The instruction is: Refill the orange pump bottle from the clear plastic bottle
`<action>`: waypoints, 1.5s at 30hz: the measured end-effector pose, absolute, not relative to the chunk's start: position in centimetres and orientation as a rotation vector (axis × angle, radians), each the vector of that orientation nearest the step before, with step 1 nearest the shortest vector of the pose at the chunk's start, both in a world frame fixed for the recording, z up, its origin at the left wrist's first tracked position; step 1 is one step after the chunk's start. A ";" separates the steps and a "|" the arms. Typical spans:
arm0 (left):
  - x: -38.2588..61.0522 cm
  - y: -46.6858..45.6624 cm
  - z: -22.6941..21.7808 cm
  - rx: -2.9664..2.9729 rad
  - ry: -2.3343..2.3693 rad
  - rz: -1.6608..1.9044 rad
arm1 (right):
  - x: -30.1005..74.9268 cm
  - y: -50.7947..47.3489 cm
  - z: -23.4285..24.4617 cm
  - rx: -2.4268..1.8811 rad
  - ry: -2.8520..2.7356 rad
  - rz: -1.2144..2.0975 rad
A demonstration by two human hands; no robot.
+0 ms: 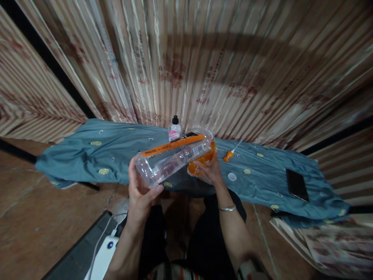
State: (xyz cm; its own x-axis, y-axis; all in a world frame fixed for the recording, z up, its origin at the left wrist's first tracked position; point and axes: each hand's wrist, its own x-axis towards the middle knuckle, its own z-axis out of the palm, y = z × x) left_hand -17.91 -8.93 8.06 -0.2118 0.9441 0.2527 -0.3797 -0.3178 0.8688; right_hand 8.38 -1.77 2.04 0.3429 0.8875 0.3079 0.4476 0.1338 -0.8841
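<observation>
My left hand (142, 192) is wrapped round the lower left end of a large clear plastic bottle (170, 161) with an orange strip on its label. The bottle lies tilted in the air, its right end higher. Under that right end, my right hand (212, 167) grips a clear container with orange contents or label (192, 168); the large bottle partly covers it. Whether the two touch I cannot tell. To their right, an orange pump head with a clear tube (229, 156) lies on the cloth, near a white round disc (232, 176).
Behind the large bottle stands a small bottle with a black cap (175, 132). A dark phone (297, 184) lies on the right of the teal cloth-covered table (116, 149). Striped curtains hang behind. A white device with a cable (104, 252) is at lower left.
</observation>
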 end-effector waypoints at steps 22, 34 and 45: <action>-17.8 -8.9 8.4 1.032 0.877 1.707 | 8.3 -1.8 2.4 -1.493 -1.292 0.469; -17.5 -9.0 8.8 0.998 0.849 1.716 | 8.2 -1.9 2.8 -1.484 -1.293 0.481; -17.8 -9.0 8.4 1.047 0.881 1.716 | 8.3 -1.9 2.3 -1.512 -1.294 0.443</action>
